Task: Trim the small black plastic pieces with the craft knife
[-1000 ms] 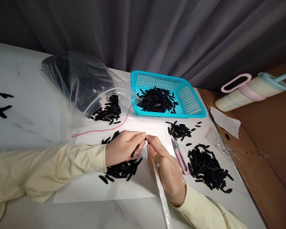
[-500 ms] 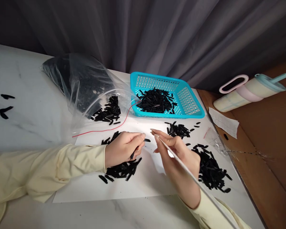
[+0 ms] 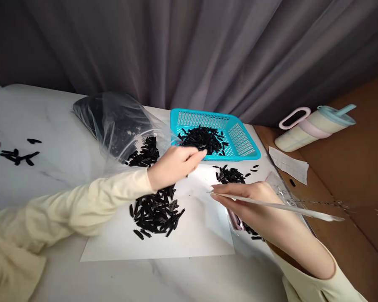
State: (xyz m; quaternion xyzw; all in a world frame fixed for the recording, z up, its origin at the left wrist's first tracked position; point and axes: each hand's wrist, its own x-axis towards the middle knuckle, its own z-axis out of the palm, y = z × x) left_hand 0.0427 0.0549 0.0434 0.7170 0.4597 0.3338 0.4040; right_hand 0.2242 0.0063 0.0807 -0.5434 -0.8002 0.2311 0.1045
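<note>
1. I see a white marble table [image 3: 56, 138] with a gray curtain [image 3: 189, 50] behind it. A white sheet of paper [image 3: 189, 235] lies on the table.
2. My left hand [image 3: 173, 165] reaches out to the near edge of the blue basket [image 3: 248, 147]. Its fingers are curled in and pinched together at the tips. I cannot tell if a black piece is between them.
3. My right hand [image 3: 255, 205] pinches a long thin white stick [image 3: 280, 206]. The stick lies flat and points off to the right.
4. The basket already has a heap of black pieces [image 3: 203, 140] in it. I think that part is done.
5. A pile of black pieces on the paper [image 3: 154, 209] sits just under my left arm. A smaller bunch of black pieces [image 3: 228, 174] lies near the basket.
6. A clear plastic bag [image 3: 119, 126] beside the basket holds many more. So I think a lot is left to do.
7. A few stray black bits [image 3: 17, 153] lie far to the left. A cup with a straw [image 3: 315, 126] lies on its side at the right, near a paper slip [image 3: 288, 164].
</note>
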